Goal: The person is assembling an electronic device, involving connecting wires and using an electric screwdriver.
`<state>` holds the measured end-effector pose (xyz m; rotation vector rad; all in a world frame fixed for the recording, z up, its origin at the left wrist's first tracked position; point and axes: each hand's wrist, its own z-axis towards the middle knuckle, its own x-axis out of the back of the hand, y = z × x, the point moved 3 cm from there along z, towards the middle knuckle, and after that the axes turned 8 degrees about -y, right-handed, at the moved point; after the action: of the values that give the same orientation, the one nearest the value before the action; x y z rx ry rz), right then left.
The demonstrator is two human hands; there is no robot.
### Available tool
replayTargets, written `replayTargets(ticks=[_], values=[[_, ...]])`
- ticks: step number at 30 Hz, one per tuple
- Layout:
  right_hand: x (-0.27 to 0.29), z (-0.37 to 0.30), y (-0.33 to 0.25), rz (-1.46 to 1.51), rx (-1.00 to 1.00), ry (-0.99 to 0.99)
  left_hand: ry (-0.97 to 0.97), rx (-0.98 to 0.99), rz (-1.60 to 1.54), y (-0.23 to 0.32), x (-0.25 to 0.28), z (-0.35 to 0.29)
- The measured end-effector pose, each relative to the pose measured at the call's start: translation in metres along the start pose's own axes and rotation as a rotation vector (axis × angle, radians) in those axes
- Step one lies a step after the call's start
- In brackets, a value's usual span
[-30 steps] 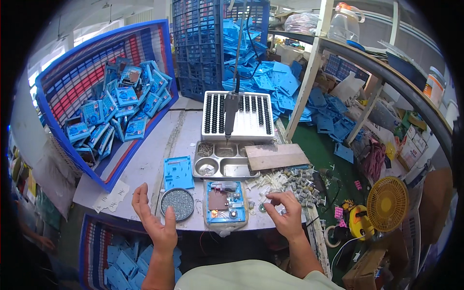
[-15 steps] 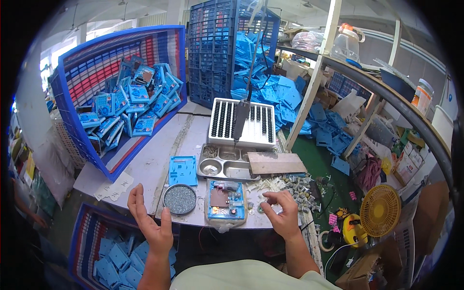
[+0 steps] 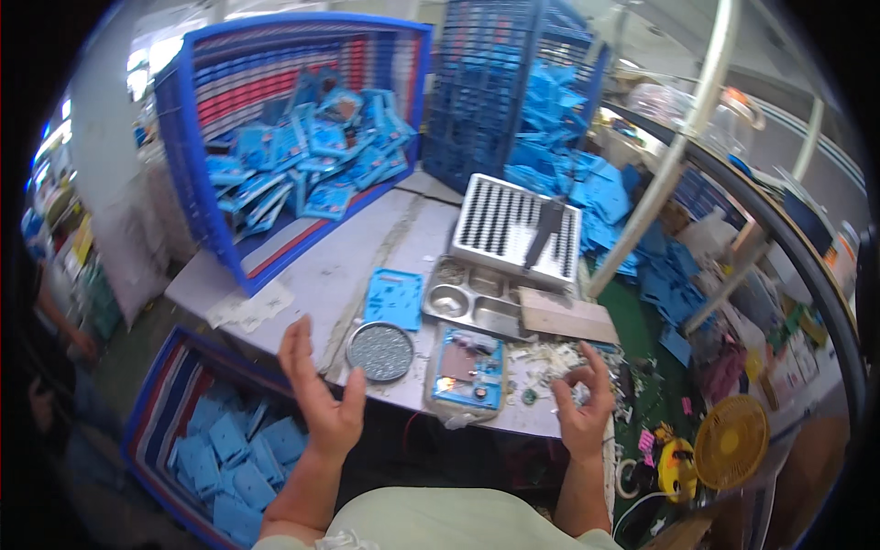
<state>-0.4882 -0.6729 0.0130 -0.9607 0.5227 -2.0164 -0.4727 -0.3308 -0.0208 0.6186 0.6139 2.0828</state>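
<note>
Pale tabletop (image 3: 348, 246) bears an open blue casing (image 3: 486, 370), brown panel (image 3: 456, 362) inside.

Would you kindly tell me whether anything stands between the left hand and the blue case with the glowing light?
Yes: the round dish sits on the table between the left hand and the blue case, partly across the straight path. It looks low, so passing over it seems possible.

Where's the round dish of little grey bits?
In the head view, the round dish is left of centre, just beside the left hand, below the blue panel.
</note>
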Motion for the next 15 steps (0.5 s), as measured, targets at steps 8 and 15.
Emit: replayTargets(ticks=[8, 15], values=[[-0.016, -0.001, 0.014, -0.080, -0.007, -0.063, 0.002, -0.018, 0.090, -0.004, 0.009, 0.001], [-0.039, 0.007, 0.012, 0.094, -0.029, -0.117, -0.070, 0.074, 0.069, 0.001, 0.008, -0.002]])
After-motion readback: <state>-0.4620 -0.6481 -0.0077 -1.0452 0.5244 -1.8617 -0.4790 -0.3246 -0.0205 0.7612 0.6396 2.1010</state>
